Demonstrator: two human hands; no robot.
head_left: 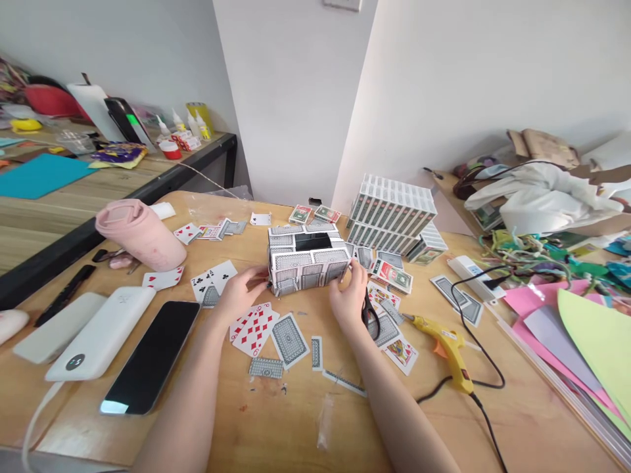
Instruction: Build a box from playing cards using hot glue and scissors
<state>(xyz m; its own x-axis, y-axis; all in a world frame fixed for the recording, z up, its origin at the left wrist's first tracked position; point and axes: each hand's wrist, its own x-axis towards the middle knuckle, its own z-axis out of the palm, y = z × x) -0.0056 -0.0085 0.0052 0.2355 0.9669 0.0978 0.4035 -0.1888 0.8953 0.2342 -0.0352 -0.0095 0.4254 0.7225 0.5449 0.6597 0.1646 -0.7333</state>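
A box covered in playing cards (311, 266), with a dark rectangular opening in its top, stands on the wooden table. My left hand (241, 292) grips its left end, fingertips at the lower corner. At the right end, my right hand (348, 292) pinches the near corner. Black-handled scissors (371, 316) lie beside my right hand, partly hidden by it. Loose cards are spread in front of the box, among them a red nine of diamonds (254, 330), a face-down card (290, 340) and cut card strips (316, 353).
A yellow glue gun (446, 348) with a black cable lies at right, near a white power strip (476, 277). Stacked card packs (392, 213) stand behind. At left are a phone (152, 358), a white power bank (101, 335) and a pink roll (140, 233).
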